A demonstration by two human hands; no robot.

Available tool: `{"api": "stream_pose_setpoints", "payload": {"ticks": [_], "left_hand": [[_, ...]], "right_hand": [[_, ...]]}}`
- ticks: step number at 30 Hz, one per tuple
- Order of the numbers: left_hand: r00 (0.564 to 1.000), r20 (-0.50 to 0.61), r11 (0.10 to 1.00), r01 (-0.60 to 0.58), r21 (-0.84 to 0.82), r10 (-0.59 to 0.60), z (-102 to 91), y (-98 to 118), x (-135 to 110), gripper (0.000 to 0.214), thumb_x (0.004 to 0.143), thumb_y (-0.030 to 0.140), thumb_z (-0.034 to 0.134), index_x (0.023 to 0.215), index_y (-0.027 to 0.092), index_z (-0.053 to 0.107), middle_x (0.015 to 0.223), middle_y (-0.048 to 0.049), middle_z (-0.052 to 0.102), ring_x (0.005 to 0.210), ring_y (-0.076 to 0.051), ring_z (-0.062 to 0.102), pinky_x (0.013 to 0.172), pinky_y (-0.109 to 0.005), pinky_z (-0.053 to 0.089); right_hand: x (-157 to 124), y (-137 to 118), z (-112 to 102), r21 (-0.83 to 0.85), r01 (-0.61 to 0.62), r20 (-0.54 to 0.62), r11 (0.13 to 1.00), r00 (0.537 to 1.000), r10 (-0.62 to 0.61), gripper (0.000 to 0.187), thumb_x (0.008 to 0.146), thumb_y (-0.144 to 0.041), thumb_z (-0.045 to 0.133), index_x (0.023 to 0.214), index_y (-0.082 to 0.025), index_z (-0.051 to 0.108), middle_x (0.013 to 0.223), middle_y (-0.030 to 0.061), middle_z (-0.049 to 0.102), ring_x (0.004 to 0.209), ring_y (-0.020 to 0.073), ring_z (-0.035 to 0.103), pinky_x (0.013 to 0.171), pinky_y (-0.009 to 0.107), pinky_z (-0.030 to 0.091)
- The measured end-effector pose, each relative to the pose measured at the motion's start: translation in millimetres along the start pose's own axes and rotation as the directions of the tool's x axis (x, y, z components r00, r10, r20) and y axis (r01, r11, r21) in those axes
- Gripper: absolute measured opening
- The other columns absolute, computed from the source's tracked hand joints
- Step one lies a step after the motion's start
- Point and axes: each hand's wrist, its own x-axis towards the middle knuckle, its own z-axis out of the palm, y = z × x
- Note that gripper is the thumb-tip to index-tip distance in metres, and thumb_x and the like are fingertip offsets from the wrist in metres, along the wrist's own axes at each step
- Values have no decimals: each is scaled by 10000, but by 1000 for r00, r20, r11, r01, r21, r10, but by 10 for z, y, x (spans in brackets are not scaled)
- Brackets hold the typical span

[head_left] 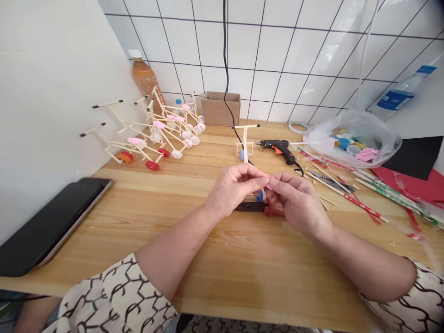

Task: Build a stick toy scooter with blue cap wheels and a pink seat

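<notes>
Wooden tabletop (222,263) before white tile wall (277,46) | left hand (234,189) and right hand (294,201): fingertips pinched together, any held item too small to tell — directly above red-handled pliers (274,212) | hot glue gun (277,150), upright stick frame (245,143) just beyond | cardboard box (217,108) against wall

Left hand (236,189) and right hand (294,201) meeting at fingertips above red-handled pliers (260,208); stick frame (245,143) standing beyond, just beside hot glue gun (277,149), near back edge of wooden table (243,263).
</notes>
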Motion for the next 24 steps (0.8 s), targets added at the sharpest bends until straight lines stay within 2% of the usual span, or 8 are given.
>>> {"api": "stream_pose_setpoints", "payload": {"ticks": [4,11,15,19,24], "left_hand": [[999,-39,1000,4,-16,-5,-13,-4,5,89,688,196,715,710,126,666,640,2,647,564,-73,559,574,-214,466],[999,-35,1000,13,-4,-14,-23,9,1,117,696,209,709,752,120,657,673,0,632,587,-77,566,583,-215,468],[998,42,999,43,11,-44,-30,51,2,173,695,192,709,848,130,656,745,-12,650,666,-106,611,655,-246,498],[990,135,998,38,48,-44,-32,80,-5,133,727,204,684,836,135,651,681,-9,650,652,-131,634,675,-288,522],[990,142,996,2,87,-14,-32,84,-8,115,738,230,679,788,132,642,650,-13,650,645,-133,631,673,-284,520]], "right_hand": [[9,-4,-1,33,22,14,999,1000,-22,209,776,-322,620,669,-143,607,589,-4,541,495,68,410,425,199,264],[-1,24,-26,-20,23,-8,1000,1000,-23,183,756,-324,657,698,-155,614,594,-11,556,502,69,424,442,198,294],[-2,8,-26,-9,3,0,1000,1000,-3,191,746,-334,661,694,-156,617,589,-10,555,516,73,445,451,194,308],[-7,-8,-17,-23,-37,2,999,999,37,206,738,-354,657,685,-161,609,576,-8,544,497,79,431,433,201,309],[-9,-10,-16,-25,-57,29,998,998,58,214,736,-357,647,678,-157,598,578,1,539,494,80,413,414,202,289]]}}
